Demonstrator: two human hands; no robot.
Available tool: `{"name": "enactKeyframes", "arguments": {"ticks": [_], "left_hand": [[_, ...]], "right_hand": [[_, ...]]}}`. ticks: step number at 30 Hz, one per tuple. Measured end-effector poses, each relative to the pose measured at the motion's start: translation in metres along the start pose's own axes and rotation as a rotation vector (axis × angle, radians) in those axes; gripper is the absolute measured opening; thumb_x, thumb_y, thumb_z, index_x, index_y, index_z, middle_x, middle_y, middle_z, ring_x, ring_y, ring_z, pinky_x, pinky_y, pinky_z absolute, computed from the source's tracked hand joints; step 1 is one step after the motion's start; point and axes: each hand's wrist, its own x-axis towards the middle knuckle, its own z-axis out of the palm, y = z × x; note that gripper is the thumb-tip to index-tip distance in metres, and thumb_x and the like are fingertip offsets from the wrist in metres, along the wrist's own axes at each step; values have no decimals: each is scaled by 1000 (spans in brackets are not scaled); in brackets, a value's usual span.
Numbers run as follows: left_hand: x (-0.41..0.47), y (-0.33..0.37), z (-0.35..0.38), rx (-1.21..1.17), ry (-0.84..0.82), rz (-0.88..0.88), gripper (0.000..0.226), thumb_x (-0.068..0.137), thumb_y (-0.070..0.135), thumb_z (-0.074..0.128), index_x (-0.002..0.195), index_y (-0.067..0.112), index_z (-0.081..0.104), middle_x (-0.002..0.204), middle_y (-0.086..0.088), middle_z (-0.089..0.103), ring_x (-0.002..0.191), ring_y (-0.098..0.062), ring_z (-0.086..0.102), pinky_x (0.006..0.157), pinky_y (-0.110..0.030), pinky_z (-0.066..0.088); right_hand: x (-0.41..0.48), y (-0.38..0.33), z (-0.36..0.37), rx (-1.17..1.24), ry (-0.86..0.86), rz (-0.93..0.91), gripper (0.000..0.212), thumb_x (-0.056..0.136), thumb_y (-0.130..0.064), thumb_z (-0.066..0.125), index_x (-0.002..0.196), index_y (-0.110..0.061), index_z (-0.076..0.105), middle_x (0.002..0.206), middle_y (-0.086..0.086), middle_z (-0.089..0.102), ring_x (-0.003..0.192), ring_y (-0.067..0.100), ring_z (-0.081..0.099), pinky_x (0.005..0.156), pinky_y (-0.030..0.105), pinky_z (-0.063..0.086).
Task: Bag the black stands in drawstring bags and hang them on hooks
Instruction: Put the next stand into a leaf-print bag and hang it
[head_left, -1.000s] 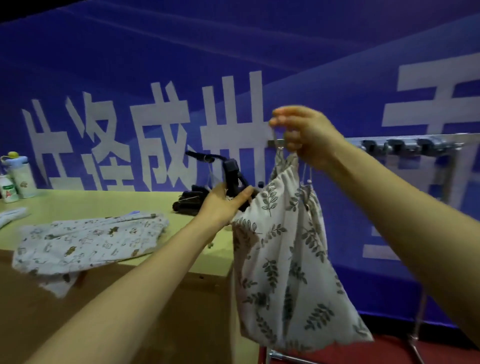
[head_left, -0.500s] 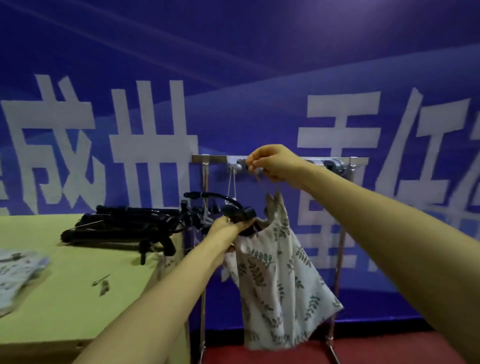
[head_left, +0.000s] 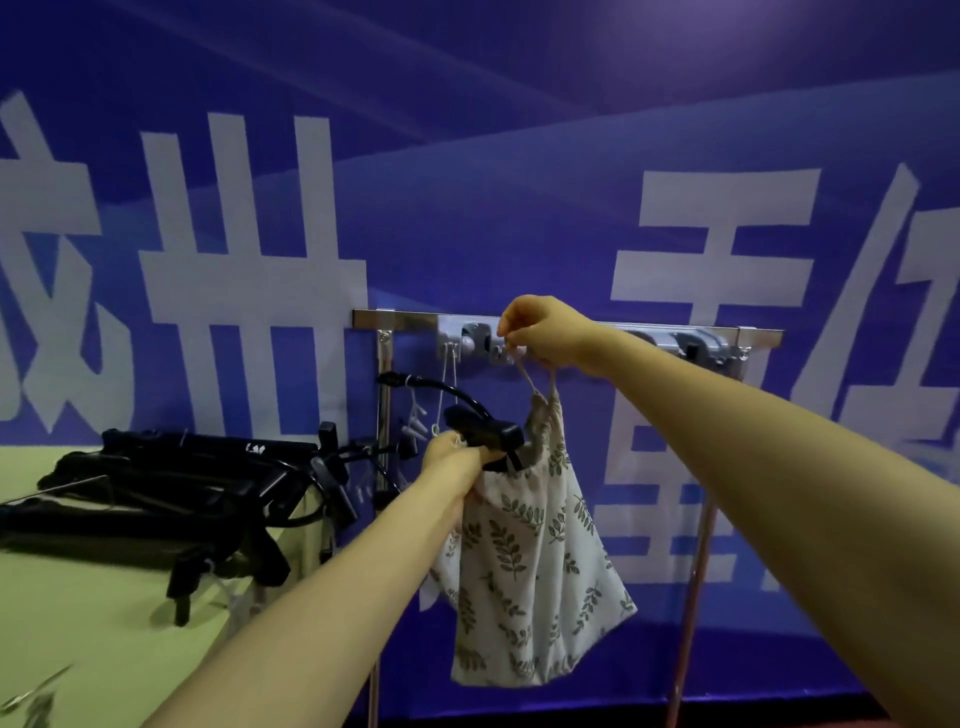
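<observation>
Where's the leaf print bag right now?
In the head view the leaf print bag hangs right of centre under the hook rail, its cord pinched by the right hand, its mouth gripped by the left hand.

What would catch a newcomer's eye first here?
The leaf-print bag hanging mid-frame, its cord pinched by the right hand at the metal hook rail, while the left hand grips its mouth. Then the pile of black stands on the green table, lower left.

one bag (head_left: 524, 551); two hands (head_left: 540, 332)
</observation>
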Motion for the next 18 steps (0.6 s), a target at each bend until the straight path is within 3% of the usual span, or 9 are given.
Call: {"name": "enactKeyframes", "arguments": {"ticks": [3,6,8,11,13,18], "left_hand": [[21,-3,4,19,34,-10,32,84,4,66,115,1,57,122,-21,62,115,-37,58,97,-44,46],[37,-11,6,17,50,-15,27,84,3,64,111,3,57,121,-21,62,116,-37,57,100,-45,44],[45,-16,6,-18,63,-16,30,84,3,64,113,3,57,120,-20,63,114,-37,58,99,-45,45],[53,-20,5,-73,74,-21,36,85,0,60,121,1,55,120,-20,63,111,-36,59,93,-42,48],[59,-21,4,-94,88,-15,37,85,0,60,122,1,55,119,-18,63,109,-35,59,87,-38,49],[73,-22,9,-87,83,-1,35,82,5,64,116,6,57,112,-16,66,103,-34,62,93,-41,52]], "right_hand": [[23,10,12,-52,-22,-39,16,88,0,50,91,-14,58,91,9,64,69,17,56,56,29,46],[42,22,27,-90,42,-82,14,87,-2,58,94,-13,65,98,10,70,90,21,64,80,37,53],[53,31,35,-97,117,-96,14,86,-2,59,94,-10,68,103,12,71,96,23,64,88,38,52],[61,42,40,-29,249,-92,19,86,0,55,85,-14,68,98,12,72,84,23,63,80,38,54],[65,47,40,24,310,-82,16,87,-2,57,90,-11,70,97,11,72,78,21,62,73,33,53],[76,56,32,126,348,-32,15,91,-10,58,100,-11,70,100,4,72,79,14,65,68,25,51]]}}
